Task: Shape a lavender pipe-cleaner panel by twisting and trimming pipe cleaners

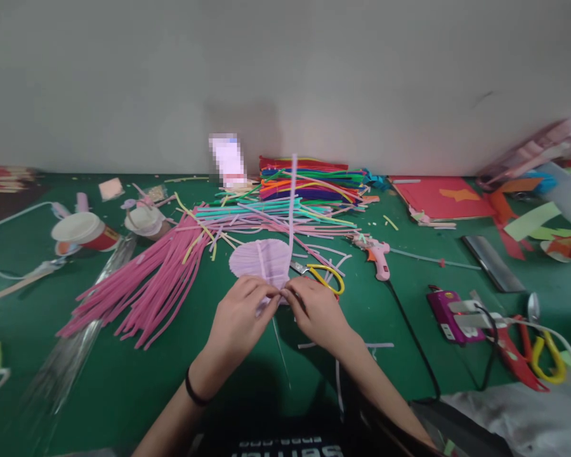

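Well, red cup: on the left part of the green counter, nearer the back edge than the pink sticks' loose ends.
Small cup: just right of the red cup, with bits poking out of its top.
Pink sticks: a big soft bunch, fanned out toward the counter's front left corner.
Left hand: finger and thumb pinched on the low end of the purple piece, with a black band on the wrist.
Purple piece: round and ridgy, held over the middle of the counter, with a long purple strip standing up at its right side.
Rainbow sticks: a pile along the counter's back edge.
Right hand: pinched on the same low end, its fingertips right by the other hand's.
Scissors: yellow handles, just behind the right hand.
Glue gun: pink, right of the scissors.
Red paper: by the back edge, toward the right.
Purple plug box: toward the counter's front right corner.
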### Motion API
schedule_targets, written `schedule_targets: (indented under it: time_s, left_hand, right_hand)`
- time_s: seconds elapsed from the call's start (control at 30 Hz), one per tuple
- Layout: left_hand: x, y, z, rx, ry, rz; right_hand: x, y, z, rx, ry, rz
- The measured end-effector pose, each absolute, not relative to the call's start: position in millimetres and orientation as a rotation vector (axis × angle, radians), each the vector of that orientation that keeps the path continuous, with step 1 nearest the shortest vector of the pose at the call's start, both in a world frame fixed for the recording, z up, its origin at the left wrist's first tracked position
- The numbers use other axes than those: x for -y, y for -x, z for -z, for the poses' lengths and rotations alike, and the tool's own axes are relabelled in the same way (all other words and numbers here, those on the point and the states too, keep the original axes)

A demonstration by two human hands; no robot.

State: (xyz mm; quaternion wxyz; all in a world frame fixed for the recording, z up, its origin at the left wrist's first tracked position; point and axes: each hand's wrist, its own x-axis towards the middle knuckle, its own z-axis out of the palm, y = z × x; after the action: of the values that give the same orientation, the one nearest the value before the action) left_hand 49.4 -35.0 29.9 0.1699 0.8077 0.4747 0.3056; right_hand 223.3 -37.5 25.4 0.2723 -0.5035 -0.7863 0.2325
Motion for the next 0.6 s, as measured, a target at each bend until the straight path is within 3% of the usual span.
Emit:
schedule_targets:
  time_s: [0.6]
  left_hand:
    - [35.2, -48.0, -20.4, -1.524, -2.367, -0.474]
  right_hand:
    - [37.8, -219.4, -17.5, 1.976, 1.434, -0.737]
